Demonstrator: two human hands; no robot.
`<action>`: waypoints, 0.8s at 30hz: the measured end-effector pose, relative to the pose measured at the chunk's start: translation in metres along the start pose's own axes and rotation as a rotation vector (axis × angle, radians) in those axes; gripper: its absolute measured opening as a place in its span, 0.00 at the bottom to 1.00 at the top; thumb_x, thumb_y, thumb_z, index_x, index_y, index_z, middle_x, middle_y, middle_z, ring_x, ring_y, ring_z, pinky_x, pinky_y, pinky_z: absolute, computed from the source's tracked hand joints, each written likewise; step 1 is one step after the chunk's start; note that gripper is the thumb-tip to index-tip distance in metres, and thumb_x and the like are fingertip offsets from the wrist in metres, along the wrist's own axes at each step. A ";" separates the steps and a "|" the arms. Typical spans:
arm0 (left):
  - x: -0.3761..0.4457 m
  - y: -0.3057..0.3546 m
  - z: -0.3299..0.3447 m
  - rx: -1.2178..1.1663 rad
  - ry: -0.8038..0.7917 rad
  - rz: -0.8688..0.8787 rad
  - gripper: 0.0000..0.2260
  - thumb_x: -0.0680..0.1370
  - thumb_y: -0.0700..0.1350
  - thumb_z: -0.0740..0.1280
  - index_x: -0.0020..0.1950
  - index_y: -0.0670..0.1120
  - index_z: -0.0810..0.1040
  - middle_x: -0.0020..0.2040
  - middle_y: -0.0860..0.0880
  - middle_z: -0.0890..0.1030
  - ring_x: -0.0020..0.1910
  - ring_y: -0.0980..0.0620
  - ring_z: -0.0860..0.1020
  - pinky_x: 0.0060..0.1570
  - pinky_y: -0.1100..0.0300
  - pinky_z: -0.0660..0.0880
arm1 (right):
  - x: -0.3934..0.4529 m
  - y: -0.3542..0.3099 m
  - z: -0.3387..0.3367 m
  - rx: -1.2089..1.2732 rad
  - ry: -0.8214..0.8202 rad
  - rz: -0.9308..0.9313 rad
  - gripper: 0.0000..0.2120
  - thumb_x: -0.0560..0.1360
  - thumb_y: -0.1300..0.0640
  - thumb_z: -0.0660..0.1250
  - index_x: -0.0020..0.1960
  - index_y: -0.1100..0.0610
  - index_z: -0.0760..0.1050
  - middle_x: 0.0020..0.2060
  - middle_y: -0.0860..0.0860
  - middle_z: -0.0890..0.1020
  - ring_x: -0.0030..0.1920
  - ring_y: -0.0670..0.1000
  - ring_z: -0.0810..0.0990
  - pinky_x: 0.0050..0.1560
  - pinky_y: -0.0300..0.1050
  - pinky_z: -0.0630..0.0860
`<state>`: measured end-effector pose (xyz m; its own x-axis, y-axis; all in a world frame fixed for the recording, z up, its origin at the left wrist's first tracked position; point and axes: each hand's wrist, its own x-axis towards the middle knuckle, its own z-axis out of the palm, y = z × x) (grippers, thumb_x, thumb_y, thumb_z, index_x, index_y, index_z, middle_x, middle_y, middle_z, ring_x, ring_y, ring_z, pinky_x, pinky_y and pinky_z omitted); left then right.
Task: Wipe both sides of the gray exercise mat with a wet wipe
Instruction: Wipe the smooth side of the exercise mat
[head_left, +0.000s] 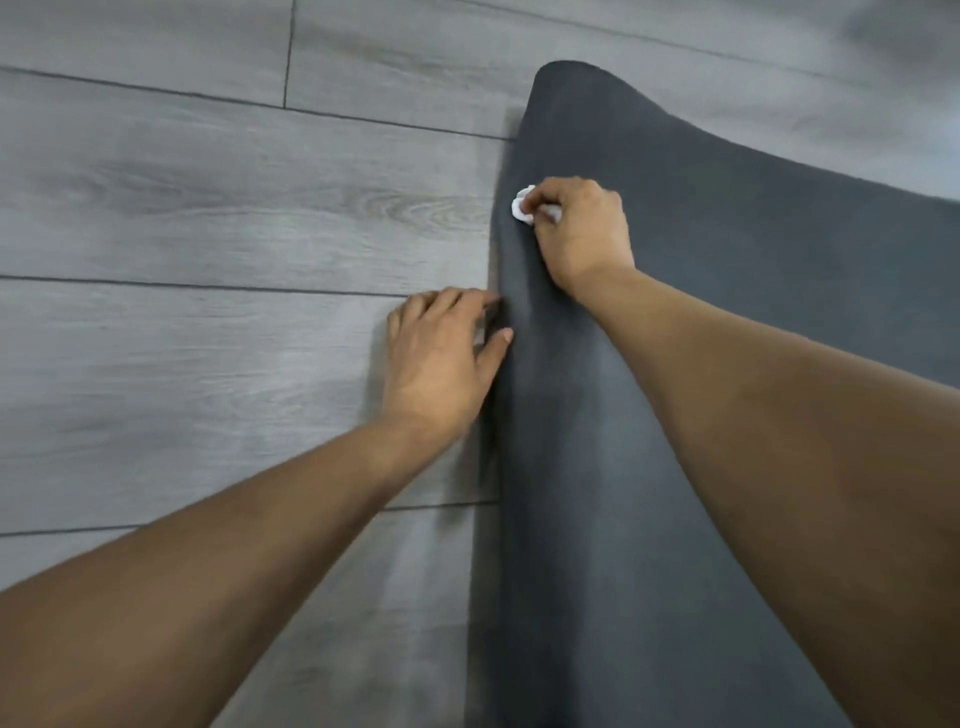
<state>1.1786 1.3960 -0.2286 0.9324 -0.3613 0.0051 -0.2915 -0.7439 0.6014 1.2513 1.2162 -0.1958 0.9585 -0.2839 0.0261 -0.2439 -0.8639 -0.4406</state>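
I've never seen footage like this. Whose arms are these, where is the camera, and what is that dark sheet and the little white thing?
There is no machine here: these are a person's two bare arms, filmed by a wide-angle camera worn on their head, looking forward and down. That is why the arms seem to reach out from the bottom of the picture. The dark sheet is a gray exercise mat lying on a gray wood-look plank floor. The right hand grips a crumpled white wet wipe and presses it on the mat near its left edge. The left hand rests on the floor beside that edge, with its fingertips and thumb touching the mat's edge, apparently steadying it. The wide lens bends the mat's outline, so its curved look may be partly distortion.
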 end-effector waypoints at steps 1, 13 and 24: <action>0.000 -0.007 -0.003 0.084 -0.053 0.016 0.19 0.81 0.58 0.64 0.71 0.54 0.75 0.70 0.50 0.76 0.71 0.42 0.69 0.76 0.48 0.57 | 0.000 0.000 -0.002 -0.009 -0.007 0.016 0.12 0.74 0.62 0.63 0.47 0.50 0.82 0.52 0.49 0.83 0.55 0.53 0.79 0.56 0.44 0.75; 0.044 -0.039 -0.019 0.256 -0.383 0.040 0.38 0.76 0.71 0.63 0.81 0.66 0.50 0.83 0.45 0.35 0.81 0.41 0.35 0.79 0.48 0.34 | -0.139 0.017 -0.031 -0.125 -0.193 -0.259 0.07 0.75 0.60 0.66 0.50 0.55 0.81 0.44 0.52 0.80 0.47 0.56 0.78 0.46 0.48 0.73; 0.032 -0.012 -0.003 0.257 -0.455 0.348 0.28 0.86 0.56 0.55 0.83 0.58 0.47 0.84 0.48 0.41 0.82 0.38 0.50 0.80 0.45 0.51 | -0.222 -0.012 -0.023 0.055 -0.251 -0.202 0.09 0.73 0.64 0.68 0.48 0.53 0.82 0.42 0.49 0.80 0.44 0.51 0.77 0.46 0.43 0.73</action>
<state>1.2126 1.3947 -0.2329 0.6056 -0.7679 -0.2087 -0.6566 -0.6304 0.4142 1.0379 1.2799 -0.1762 0.9948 0.0077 -0.1012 -0.0438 -0.8667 -0.4969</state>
